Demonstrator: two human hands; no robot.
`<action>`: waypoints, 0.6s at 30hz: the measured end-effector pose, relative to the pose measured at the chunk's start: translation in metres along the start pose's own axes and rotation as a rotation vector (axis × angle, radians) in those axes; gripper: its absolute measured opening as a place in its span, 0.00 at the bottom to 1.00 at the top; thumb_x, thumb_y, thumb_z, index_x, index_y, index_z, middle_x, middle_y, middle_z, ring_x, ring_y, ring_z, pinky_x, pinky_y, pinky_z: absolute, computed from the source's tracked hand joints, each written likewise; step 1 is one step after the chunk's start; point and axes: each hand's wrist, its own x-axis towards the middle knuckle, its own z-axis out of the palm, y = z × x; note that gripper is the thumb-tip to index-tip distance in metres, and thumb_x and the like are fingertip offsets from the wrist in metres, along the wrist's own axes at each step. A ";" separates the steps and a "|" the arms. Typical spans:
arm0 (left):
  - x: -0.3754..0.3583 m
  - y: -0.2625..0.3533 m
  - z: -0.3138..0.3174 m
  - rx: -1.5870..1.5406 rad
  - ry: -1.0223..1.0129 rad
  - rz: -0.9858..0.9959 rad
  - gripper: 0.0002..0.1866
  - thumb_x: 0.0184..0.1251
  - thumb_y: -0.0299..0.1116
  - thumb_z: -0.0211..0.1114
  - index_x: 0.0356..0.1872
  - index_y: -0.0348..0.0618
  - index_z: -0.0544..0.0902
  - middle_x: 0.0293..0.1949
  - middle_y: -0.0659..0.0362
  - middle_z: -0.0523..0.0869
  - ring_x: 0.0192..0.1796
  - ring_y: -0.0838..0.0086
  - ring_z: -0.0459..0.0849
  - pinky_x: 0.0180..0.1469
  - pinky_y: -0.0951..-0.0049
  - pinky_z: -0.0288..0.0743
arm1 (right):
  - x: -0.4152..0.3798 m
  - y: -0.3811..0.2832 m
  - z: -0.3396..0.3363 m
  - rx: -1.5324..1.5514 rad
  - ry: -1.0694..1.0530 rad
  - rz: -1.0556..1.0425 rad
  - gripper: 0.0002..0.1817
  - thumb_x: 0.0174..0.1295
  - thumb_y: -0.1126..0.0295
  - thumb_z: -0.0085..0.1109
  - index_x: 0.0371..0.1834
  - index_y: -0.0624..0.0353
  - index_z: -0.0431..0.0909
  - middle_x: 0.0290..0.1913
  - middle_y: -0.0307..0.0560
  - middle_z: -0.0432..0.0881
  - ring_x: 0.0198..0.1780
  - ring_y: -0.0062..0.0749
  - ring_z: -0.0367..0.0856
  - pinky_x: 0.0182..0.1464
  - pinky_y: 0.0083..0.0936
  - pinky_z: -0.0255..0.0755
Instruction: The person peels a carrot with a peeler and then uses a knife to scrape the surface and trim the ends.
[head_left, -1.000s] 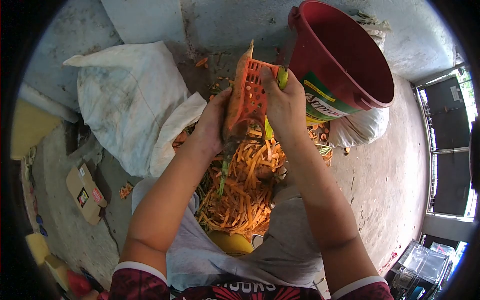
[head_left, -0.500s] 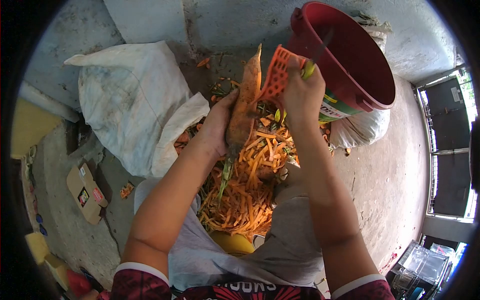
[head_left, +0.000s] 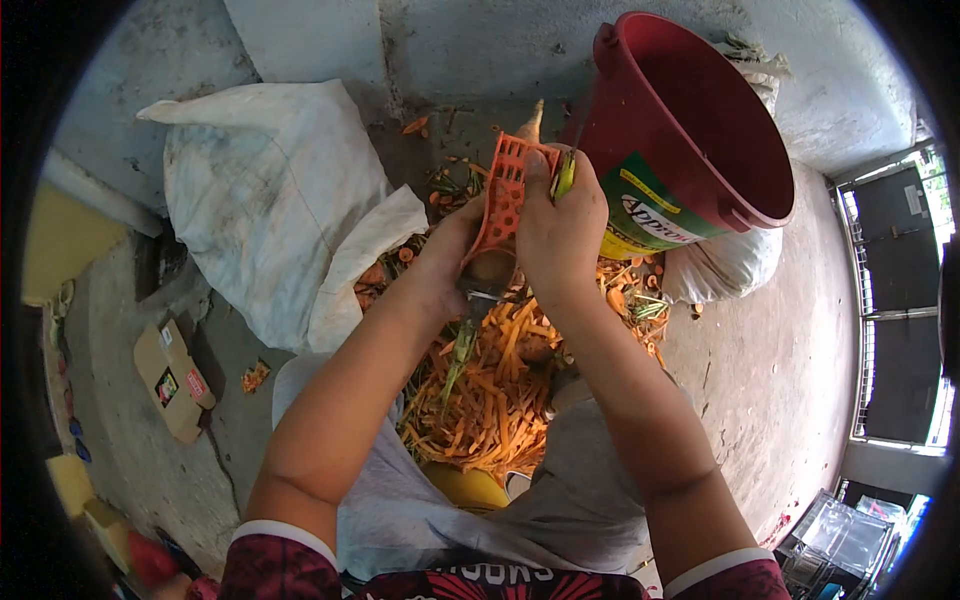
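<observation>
My left hand (head_left: 448, 255) is closed around a large carrot (head_left: 535, 122), its tip pointing away and its green stem end towards me. My right hand (head_left: 562, 215) grips an orange perforated peeler (head_left: 506, 195), which lies over the carrot and hides most of it. A yellow-green handle (head_left: 566, 174), with a thin dark blade seemingly attached, also sticks out of my right hand. Below both hands is a heap of carrot peelings (head_left: 490, 400) between my legs.
A dark red bucket (head_left: 640, 130) stands at the back right, against a tied white sack (head_left: 725, 265). On the left slumps a big white sack (head_left: 265, 200), carrots near its mouth. Flattened cardboard (head_left: 173, 382) lies on the floor. Carrot tops (head_left: 635, 300) are scattered right of the heap.
My right hand has moved left and slightly down, bringing the peeler from beside the carrot onto it. The knife-like blade has swung away from the bucket's opening.
</observation>
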 end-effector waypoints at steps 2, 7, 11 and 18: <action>-0.005 -0.001 0.005 0.002 0.044 0.012 0.14 0.65 0.40 0.42 0.40 0.44 0.73 0.30 0.61 0.79 0.30 0.78 0.78 0.31 0.78 0.73 | -0.003 -0.002 0.000 -0.024 0.040 -0.029 0.09 0.57 0.69 0.47 0.34 0.66 0.68 0.22 0.56 0.74 0.27 0.50 0.75 0.29 0.34 0.66; 0.008 -0.005 -0.009 0.103 -0.032 -0.047 0.17 0.64 0.46 0.43 0.39 0.44 0.73 0.28 0.61 0.78 0.28 0.78 0.77 0.29 0.78 0.73 | 0.003 0.007 -0.002 -0.091 0.158 -0.116 0.08 0.56 0.69 0.48 0.33 0.63 0.68 0.22 0.55 0.74 0.27 0.50 0.75 0.29 0.34 0.67; -0.001 -0.013 -0.006 0.312 -0.068 -0.195 0.21 0.62 0.49 0.46 0.43 0.42 0.72 0.34 0.60 0.78 0.32 0.77 0.77 0.33 0.77 0.72 | 0.048 0.040 -0.022 -0.141 0.388 -0.008 0.10 0.56 0.68 0.48 0.27 0.65 0.69 0.23 0.56 0.74 0.27 0.47 0.74 0.31 0.31 0.66; 0.001 -0.021 -0.013 0.409 -0.137 -0.206 0.23 0.61 0.50 0.49 0.46 0.41 0.72 0.37 0.58 0.78 0.35 0.78 0.77 0.37 0.78 0.72 | 0.092 0.080 -0.087 -0.255 0.708 0.055 0.12 0.57 0.67 0.46 0.26 0.67 0.70 0.24 0.53 0.75 0.27 0.43 0.74 0.32 0.31 0.66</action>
